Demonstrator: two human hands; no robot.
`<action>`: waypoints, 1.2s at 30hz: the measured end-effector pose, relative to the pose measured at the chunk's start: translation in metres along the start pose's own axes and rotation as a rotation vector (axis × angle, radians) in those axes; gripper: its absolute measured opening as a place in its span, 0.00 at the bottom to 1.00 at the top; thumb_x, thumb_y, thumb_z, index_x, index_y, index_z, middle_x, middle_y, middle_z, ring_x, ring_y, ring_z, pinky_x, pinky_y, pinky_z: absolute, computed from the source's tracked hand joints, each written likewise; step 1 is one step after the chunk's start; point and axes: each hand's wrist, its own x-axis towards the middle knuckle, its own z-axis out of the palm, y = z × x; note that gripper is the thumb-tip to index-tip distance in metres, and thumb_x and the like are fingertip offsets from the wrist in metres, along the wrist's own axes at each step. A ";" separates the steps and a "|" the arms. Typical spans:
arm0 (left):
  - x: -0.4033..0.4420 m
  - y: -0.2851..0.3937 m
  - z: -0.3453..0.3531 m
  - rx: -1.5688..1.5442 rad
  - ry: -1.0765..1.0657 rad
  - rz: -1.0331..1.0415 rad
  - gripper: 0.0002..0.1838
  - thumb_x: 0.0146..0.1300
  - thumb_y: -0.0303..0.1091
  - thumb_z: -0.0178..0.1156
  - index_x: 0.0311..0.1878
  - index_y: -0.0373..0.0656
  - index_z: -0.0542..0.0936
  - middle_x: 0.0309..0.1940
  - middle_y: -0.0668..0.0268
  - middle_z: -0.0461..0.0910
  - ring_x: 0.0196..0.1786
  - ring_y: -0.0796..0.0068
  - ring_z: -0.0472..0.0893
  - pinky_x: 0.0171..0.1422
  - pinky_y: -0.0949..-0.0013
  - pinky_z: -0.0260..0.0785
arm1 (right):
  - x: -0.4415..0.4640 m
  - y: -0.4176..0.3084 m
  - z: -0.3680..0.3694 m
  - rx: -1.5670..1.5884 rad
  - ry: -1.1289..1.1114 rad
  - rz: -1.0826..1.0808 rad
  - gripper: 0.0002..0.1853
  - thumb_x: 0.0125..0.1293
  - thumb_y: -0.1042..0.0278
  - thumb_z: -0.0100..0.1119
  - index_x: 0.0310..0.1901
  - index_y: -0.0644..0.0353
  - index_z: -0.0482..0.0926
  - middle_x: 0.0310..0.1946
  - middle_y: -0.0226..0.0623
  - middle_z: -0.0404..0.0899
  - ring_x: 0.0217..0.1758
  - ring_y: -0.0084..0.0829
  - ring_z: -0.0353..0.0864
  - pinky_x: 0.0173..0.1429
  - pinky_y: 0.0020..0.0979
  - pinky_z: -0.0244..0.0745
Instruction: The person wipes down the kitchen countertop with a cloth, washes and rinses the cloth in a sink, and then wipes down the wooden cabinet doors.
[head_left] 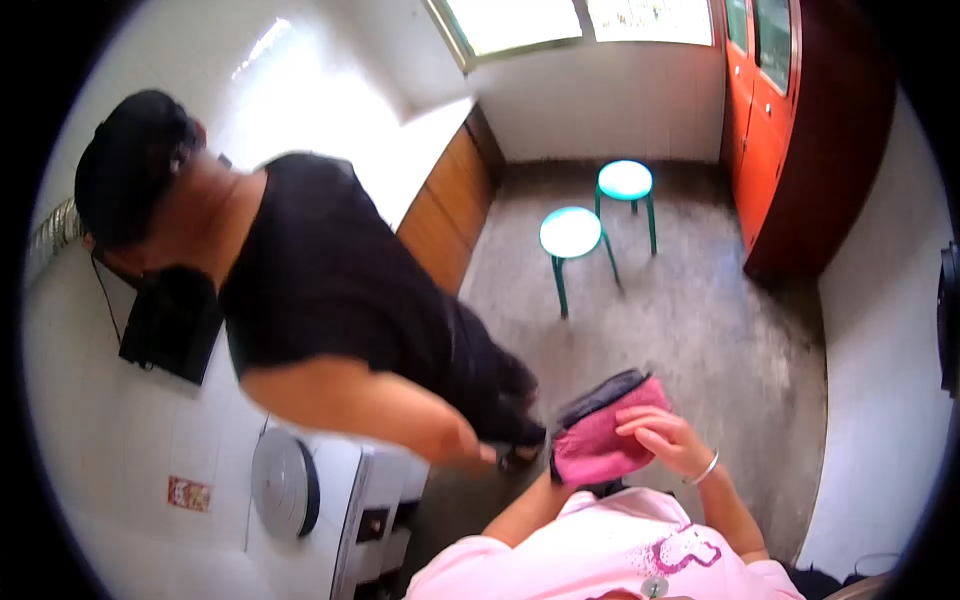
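Observation:
In front of my chest is a pink cloth item (605, 445) with a dark strip along its far edge; it looks like a pouch or folded cloth. My right hand (668, 440), with a pale bracelet at the wrist, lies over its right side. The fingers are loosely stretched and slightly bent, touching the pink face. My left forearm (528, 508) reaches up beneath the item from the other side. The item covers my left hand, so its fingers are hidden.
A person in black (340, 270) stands close on my left, one arm (360, 410) reaching toward my side. Two round stools (570, 235) stand ahead on the grey floor. A red cabinet (755, 140) is at far right; a white counter (435, 145) runs along the left wall.

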 end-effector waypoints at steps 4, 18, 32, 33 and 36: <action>0.074 0.100 0.045 0.121 -0.055 0.145 0.30 0.62 0.34 0.63 0.65 0.38 0.66 0.63 0.63 0.70 0.62 0.72 0.73 0.69 0.68 0.64 | 0.039 0.068 -0.063 0.478 0.420 0.488 0.11 0.72 0.66 0.48 0.45 0.62 0.79 0.40 0.39 0.83 0.44 0.30 0.82 0.50 0.30 0.77; 0.311 0.129 -0.068 0.103 -0.024 -0.022 0.23 0.73 0.34 0.41 0.70 0.40 0.61 0.70 0.59 0.62 0.72 0.67 0.61 0.74 0.67 0.53 | 0.117 0.173 -0.215 0.857 0.978 0.711 0.11 0.72 0.61 0.49 0.41 0.58 0.78 0.33 0.34 0.82 0.36 0.26 0.81 0.44 0.29 0.77; 0.538 0.194 0.046 0.672 -0.010 0.134 0.23 0.73 0.35 0.42 0.67 0.37 0.63 0.65 0.58 0.68 0.66 0.62 0.69 0.70 0.63 0.60 | 0.358 0.000 -0.451 0.522 0.176 -0.455 0.32 0.76 0.44 0.22 0.57 0.57 0.75 0.55 0.49 0.71 0.54 0.41 0.75 0.57 0.39 0.71; 0.536 0.200 0.048 0.711 -0.046 0.161 0.24 0.74 0.37 0.40 0.70 0.37 0.60 0.67 0.57 0.66 0.67 0.60 0.68 0.71 0.61 0.58 | 0.368 -0.015 -0.447 0.541 0.110 -0.470 0.32 0.76 0.42 0.22 0.58 0.51 0.75 0.55 0.49 0.69 0.54 0.44 0.74 0.55 0.42 0.73; 0.553 0.210 0.049 -0.316 -0.035 0.034 0.25 0.73 0.36 0.42 0.69 0.36 0.61 0.67 0.56 0.65 0.67 0.60 0.68 0.70 0.63 0.60 | 0.404 -0.025 -0.442 0.730 0.069 -0.640 0.32 0.76 0.41 0.23 0.53 0.50 0.80 0.53 0.51 0.70 0.56 0.48 0.73 0.57 0.43 0.73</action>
